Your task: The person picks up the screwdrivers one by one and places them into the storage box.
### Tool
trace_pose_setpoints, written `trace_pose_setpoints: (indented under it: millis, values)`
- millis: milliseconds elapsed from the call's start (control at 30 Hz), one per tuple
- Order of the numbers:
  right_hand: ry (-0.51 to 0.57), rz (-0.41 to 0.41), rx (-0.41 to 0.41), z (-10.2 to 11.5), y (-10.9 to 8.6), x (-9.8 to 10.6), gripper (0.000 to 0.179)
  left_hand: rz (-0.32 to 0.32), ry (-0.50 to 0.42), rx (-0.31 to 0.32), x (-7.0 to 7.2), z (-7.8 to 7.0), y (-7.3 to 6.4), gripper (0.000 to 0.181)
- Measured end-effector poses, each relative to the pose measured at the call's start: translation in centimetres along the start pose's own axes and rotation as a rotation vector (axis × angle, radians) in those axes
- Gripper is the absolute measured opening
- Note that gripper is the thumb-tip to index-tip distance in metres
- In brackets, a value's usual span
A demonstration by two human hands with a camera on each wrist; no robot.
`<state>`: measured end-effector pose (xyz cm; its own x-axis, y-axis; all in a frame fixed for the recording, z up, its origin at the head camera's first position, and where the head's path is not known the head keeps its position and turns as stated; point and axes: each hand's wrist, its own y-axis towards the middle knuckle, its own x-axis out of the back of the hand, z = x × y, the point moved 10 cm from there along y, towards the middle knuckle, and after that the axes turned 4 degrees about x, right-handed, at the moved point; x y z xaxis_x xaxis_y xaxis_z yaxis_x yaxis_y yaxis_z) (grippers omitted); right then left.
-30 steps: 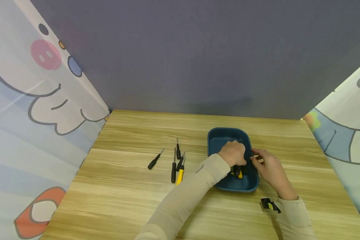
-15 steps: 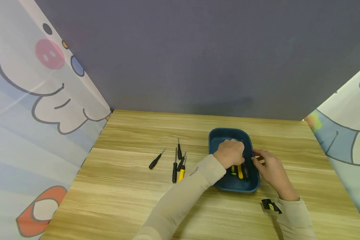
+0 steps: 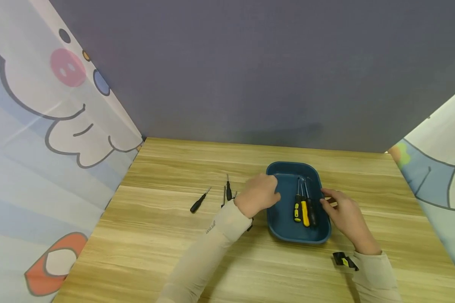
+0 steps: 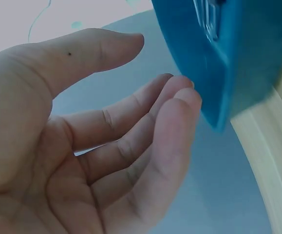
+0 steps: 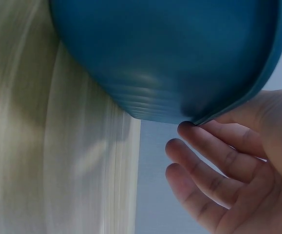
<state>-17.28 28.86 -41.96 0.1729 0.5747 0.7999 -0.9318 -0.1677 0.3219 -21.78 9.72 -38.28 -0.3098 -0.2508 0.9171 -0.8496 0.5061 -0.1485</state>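
Observation:
Three screwdrivers lie side by side in a dark blue tray (image 3: 280, 229): a black-and-yellow one (image 3: 297, 211), a yellow one (image 3: 305, 213) and a black one (image 3: 311, 214). My left hand (image 3: 258, 194) is above the table just left of the tray. In the left wrist view its fingers are loosely bent, with nothing between them and the thumb. My right hand (image 3: 343, 214) holds the tray's right rim between thumb and forefinger; the thumb is partly hidden behind the rim in the right wrist view, where the other fingers are spread apart.
Several screwdrivers lie on the wooden table (image 3: 159, 235) left of the tray, including a black one (image 3: 198, 205) set apart and another black one (image 3: 229, 192). My left hand and sleeve cover part of this group. A grey wall panel (image 3: 227, 75) borders the table's back edge.
My left hand has come out of the tray and moved left, uncovering the three screwdrivers inside. It now hides some of those on the table. The right hand stays at the rim.

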Motion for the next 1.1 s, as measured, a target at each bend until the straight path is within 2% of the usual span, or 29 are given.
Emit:
trace_pose_setpoints:
  millis: [100, 333, 600, 700, 900, 1100]
  values:
    - [-0.005, -0.004, 0.003, 0.0, 0.0, 0.1, 0.033, -0.019, 0.002, 0.02, 0.4, 1.5, -0.9, 0.042]
    - [-0.008, -0.004, -0.001, -0.1, 0.0, 0.0, 0.033, -0.08, 0.017, 0.109, 1.0, 5.8, -3.6, 0.039]
    - [-0.003, -0.003, 0.0, 0.0, 0.0, 0.1, 0.034, -0.178, 0.097, 0.174, 1.4, 9.9, -7.0, 0.018]
    - [-0.003, 0.0, -0.002, 0.1, 0.0, 0.1, 0.034, -0.205, 0.096, 0.206, 1.3, 11.6, -8.1, 0.018]
    - [-0.006, 0.005, -0.005, -0.1, -0.1, 0.0, 0.034, -0.214, 0.083, 0.3, 0.4, 15.0, -9.5, 0.018]
    - [-0.003, 0.0, 0.003, 0.1, -0.2, 0.1, 0.033, -0.218, 0.099, 0.391, -0.4, 18.2, -10.0, 0.015]
